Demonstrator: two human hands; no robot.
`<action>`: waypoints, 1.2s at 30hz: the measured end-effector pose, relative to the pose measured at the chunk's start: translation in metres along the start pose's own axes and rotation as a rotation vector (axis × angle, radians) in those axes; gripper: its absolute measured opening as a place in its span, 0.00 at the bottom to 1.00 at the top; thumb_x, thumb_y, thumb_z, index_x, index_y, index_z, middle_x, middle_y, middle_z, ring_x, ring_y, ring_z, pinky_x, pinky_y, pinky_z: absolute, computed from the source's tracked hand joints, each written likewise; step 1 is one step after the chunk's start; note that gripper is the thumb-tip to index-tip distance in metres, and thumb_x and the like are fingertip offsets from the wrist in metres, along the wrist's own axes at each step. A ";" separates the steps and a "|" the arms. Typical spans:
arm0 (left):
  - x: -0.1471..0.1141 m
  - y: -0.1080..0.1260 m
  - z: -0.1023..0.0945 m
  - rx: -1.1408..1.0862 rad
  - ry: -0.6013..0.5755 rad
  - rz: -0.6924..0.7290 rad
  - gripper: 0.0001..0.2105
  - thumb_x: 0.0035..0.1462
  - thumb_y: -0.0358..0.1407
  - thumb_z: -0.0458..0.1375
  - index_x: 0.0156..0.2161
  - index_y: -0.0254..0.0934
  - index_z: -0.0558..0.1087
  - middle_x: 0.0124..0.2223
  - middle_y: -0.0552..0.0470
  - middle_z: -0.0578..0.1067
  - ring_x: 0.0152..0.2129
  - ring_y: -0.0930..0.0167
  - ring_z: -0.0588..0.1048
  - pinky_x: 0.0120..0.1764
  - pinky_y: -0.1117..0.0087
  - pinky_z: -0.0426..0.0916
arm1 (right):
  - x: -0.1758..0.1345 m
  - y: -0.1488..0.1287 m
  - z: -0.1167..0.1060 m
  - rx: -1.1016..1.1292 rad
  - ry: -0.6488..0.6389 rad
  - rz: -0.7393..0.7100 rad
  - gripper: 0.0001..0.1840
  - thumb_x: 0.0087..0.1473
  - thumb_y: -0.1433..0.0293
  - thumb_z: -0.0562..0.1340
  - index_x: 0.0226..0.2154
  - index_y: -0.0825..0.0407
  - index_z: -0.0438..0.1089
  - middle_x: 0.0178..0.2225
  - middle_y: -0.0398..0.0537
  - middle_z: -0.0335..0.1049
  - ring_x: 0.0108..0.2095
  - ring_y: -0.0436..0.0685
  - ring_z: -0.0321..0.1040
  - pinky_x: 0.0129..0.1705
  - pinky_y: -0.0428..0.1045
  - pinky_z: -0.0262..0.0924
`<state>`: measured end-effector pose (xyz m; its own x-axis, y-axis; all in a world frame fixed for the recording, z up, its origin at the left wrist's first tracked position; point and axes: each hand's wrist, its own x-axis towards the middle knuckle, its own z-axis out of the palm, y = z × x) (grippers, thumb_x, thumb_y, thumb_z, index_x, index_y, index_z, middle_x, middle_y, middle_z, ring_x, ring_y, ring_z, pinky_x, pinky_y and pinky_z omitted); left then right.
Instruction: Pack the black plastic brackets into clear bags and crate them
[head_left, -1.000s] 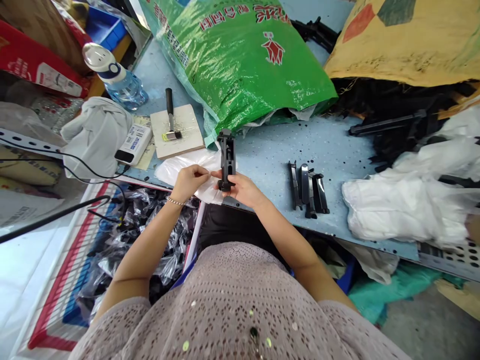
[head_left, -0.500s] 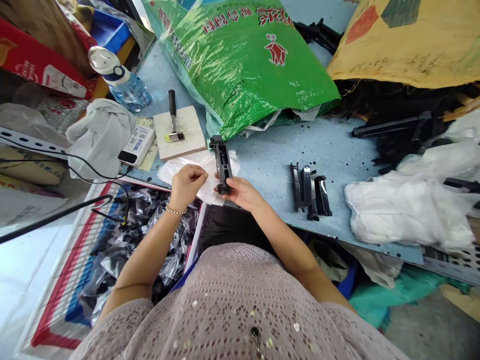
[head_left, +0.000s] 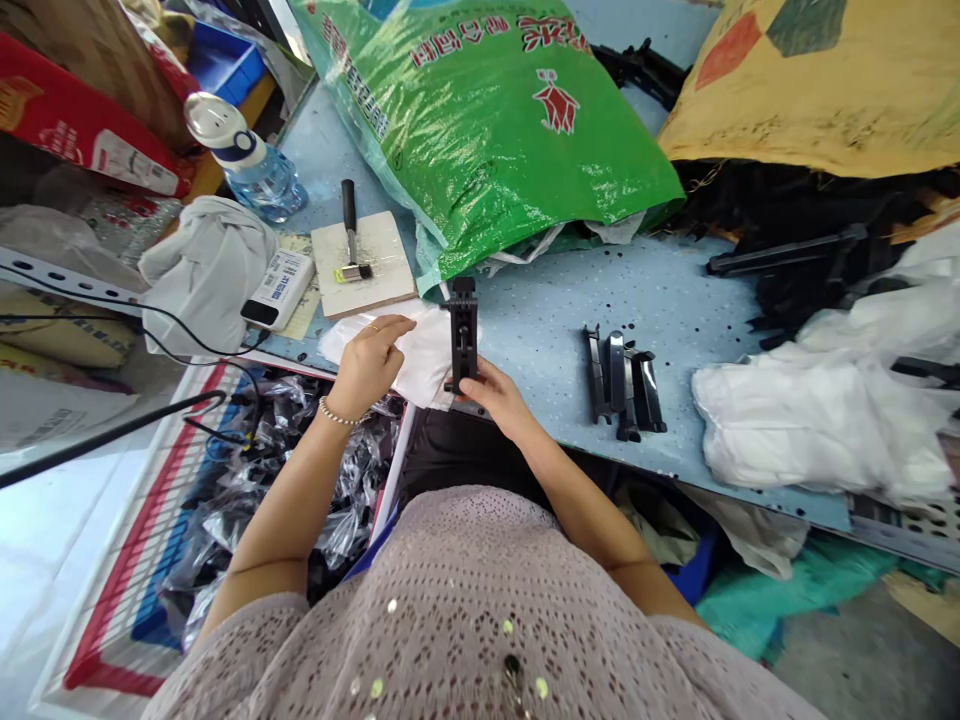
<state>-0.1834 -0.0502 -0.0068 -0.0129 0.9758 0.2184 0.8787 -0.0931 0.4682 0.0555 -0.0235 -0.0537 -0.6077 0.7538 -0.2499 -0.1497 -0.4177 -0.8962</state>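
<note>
My right hand grips the lower end of a long black plastic part, which stands nearly upright with slots and small holes along its face. Close to its left side is my left hand, apart from the part, the index finger stretched out and the thumb separated from it. Nothing shows in that hand. Beneath the hands lies a thin white plastic bag at the table edge. Several similar black parts lie side by side to the right.
A hammer rests on a pale board. Nearby are a water bottle and a white box. A green sack fills the back; white bags lie right. A crate of bagged parts stands below left.
The black part has turned in my right hand and now stands straighter, a little further right. My left hand has loosened from a pinch, its index finger now extended.
</note>
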 end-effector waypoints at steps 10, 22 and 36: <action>-0.019 -0.012 0.012 0.031 -0.040 0.079 0.29 0.61 0.23 0.48 0.67 0.27 0.66 0.67 0.33 0.69 0.64 0.57 0.70 0.66 0.52 0.69 | -0.020 -0.014 -0.011 -0.271 -0.060 0.253 0.17 0.57 0.58 0.69 0.44 0.51 0.77 0.39 0.50 0.79 0.35 0.57 0.78 0.34 0.49 0.73; -0.061 0.064 0.045 -0.337 -0.018 0.304 0.25 0.61 0.20 0.49 0.61 0.37 0.69 0.64 0.37 0.69 0.58 0.61 0.76 0.56 0.57 0.78 | -0.027 0.009 -0.001 -0.137 0.222 0.096 0.23 0.52 0.55 0.72 0.47 0.48 0.75 0.41 0.46 0.75 0.34 0.54 0.74 0.28 0.46 0.73; -0.053 0.068 0.052 -0.178 -0.208 0.501 0.38 0.59 0.21 0.48 0.74 0.38 0.50 0.72 0.35 0.63 0.63 0.59 0.72 0.58 0.55 0.77 | -0.037 0.014 -0.002 -0.299 0.303 -0.003 0.19 0.56 0.59 0.69 0.49 0.46 0.71 0.42 0.48 0.71 0.43 0.61 0.74 0.43 0.56 0.76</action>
<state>-0.0984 -0.0984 -0.0310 0.4947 0.8205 0.2865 0.6589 -0.5691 0.4919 0.0772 -0.0568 -0.0579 -0.3444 0.8882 -0.3040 0.1089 -0.2838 -0.9527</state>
